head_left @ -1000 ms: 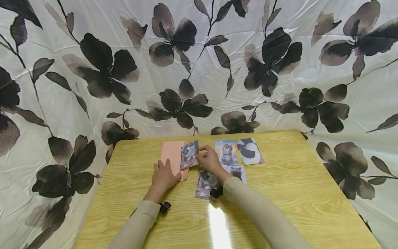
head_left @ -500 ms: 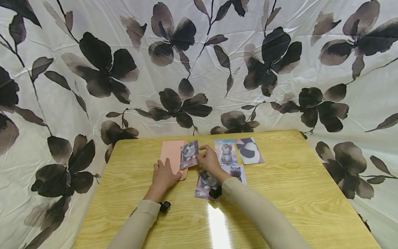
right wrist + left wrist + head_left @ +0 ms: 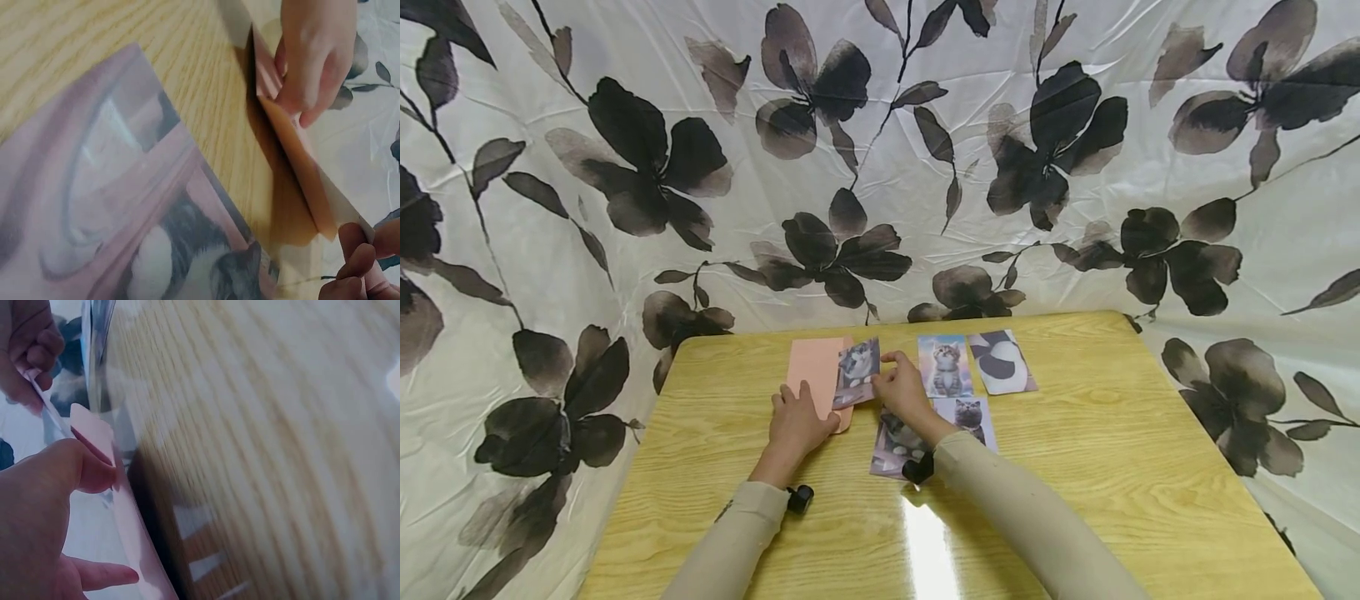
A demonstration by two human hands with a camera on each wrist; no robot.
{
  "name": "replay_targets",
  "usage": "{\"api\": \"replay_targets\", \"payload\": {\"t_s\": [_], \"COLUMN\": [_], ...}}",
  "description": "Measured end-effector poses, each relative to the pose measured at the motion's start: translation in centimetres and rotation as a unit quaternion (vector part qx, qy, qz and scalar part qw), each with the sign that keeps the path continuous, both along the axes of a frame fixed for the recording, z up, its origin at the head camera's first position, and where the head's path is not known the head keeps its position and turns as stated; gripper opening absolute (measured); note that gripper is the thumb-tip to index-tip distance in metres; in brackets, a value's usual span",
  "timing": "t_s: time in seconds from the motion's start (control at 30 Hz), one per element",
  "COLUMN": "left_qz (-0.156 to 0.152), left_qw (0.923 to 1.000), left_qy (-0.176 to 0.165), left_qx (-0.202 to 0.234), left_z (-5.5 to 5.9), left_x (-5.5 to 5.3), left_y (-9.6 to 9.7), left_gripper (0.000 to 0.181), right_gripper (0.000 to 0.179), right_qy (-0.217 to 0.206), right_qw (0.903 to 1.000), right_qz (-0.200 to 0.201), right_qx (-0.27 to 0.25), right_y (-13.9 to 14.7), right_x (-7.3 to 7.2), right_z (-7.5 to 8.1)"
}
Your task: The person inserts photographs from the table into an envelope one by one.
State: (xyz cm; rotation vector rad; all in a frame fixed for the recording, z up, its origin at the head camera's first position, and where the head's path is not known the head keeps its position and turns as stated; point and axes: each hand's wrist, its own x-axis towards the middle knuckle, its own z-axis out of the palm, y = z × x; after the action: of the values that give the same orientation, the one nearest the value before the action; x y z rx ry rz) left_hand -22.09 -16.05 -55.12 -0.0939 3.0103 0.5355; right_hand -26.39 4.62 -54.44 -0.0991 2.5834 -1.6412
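A pink envelope (image 3: 808, 362) lies at the back left of the table. My left hand (image 3: 797, 423) rests on it with spread fingers, the thumb pressing near the opening by the flap (image 3: 94, 432). My right hand (image 3: 904, 390) pinches the right edge of a cat picture card (image 3: 857, 362) between thumb and fingers. The card is tilted, its left side at the envelope's opening; how far it goes in is hidden. Beneath my right wrist lies another cat card (image 3: 891, 446), partly covered by the arm.
Near the back stand out a kitten card (image 3: 946, 367) and a black-and-white card (image 3: 1002, 364), both flat. A grey cat card (image 3: 968, 415) lies in front of them, partly behind the right sleeve. The wooden table (image 3: 1120, 467) meets a floral cloth (image 3: 1075, 275) behind.
The held card has shifted very slightly at the envelope's opening. Both hands stay in nearly the same places.
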Motion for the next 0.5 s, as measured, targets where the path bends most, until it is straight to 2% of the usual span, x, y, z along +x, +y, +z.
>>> {"api": "replay_targets", "payload": {"t_s": [0.33,0.5], "left_qz": [0.004,0.005], "left_qw": [1.0000,0.9999], "left_qy": [0.007,0.009], "left_qx": [0.001,-0.004], "left_z": [0.12,0.02], "left_x": [0.15,0.01], "left_y": [0.06,-0.01], "left_gripper": [0.091,0.093], "right_gripper": [0.042,0.042], "right_qy": [0.044,0.041], "right_qw": [0.9988,0.9992], "right_qz": [-0.007,0.000], "right_qx": [0.018,0.005], "right_y": [-0.11,-0.40], "right_x": [0.01,0.18], "right_z": [-0.39,-0.45]}}
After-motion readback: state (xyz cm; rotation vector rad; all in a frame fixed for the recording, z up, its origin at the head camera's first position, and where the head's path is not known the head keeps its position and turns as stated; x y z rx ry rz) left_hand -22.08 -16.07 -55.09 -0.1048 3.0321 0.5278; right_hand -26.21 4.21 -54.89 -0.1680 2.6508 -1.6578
